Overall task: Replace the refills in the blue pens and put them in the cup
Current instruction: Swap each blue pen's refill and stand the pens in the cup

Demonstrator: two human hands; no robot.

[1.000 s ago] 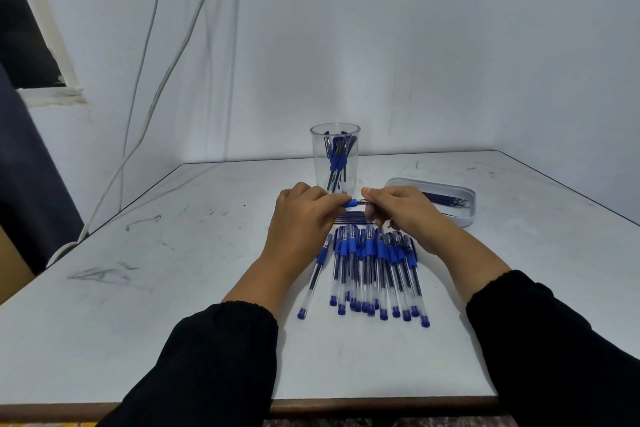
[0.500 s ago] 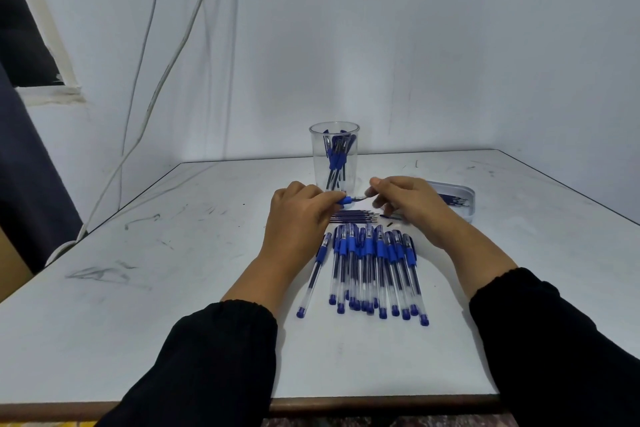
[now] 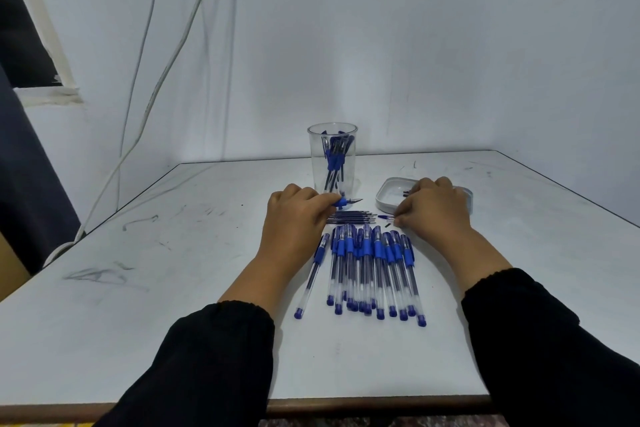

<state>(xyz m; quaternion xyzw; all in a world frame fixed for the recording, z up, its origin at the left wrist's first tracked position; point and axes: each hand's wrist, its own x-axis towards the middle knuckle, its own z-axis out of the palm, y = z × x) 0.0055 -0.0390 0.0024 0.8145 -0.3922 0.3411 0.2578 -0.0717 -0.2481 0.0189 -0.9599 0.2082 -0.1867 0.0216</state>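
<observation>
We judge the job under halfway. A few finished blue pens stand in the clear plastic cup [image 3: 332, 158] at the far middle of the white bench [image 3: 173, 253]; about a dozen more lie in a row [image 3: 370, 270] near us. Our left hand [image 3: 298, 215] grips a blue-gripped pen [image 3: 346, 201] with its tip bared. Our right hand [image 3: 433, 208], fingers curled, pinches a small blue piece [image 3: 385, 217] beside the loose refills [image 3: 349, 217] and the shallow white tray [image 3: 388, 198].

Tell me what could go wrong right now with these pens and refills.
The left hand grips a pen right beside the cup; a nudge might tip it. The right hand pinches a small blue piece above the loose refills, which could roll and get mixed.
</observation>
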